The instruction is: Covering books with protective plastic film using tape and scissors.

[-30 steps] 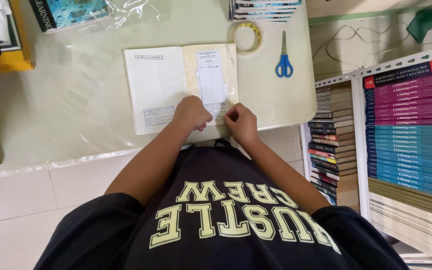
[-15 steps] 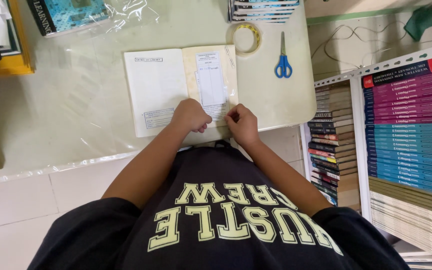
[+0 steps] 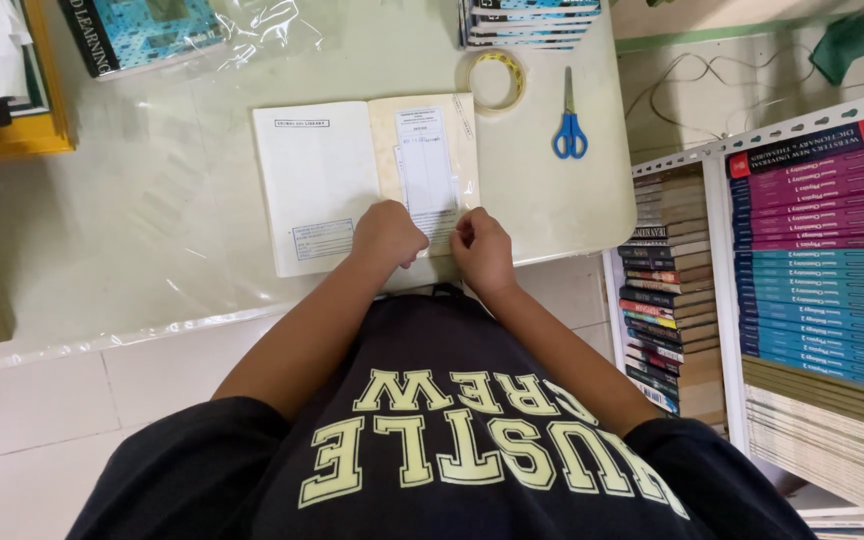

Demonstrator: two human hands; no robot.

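Observation:
An open book (image 3: 324, 180) lies on the pale table (image 3: 132, 230), white page on the left, cream inside cover with a white slip (image 3: 426, 158) on the right. My left hand (image 3: 388, 235) rests in a loose fist on the book's near edge. My right hand (image 3: 482, 250) pinches the near right corner of the cover, fingers curled on what looks like a clear plastic edge.
Blue-handled scissors (image 3: 569, 132) and a roll of clear tape (image 3: 493, 78) lie beyond the book. A plastic-wrapped teal book (image 3: 142, 30) sits far left, a stack of books (image 3: 530, 20) at the far edge. White shelves (image 3: 812, 270) with stacked books stand to the right.

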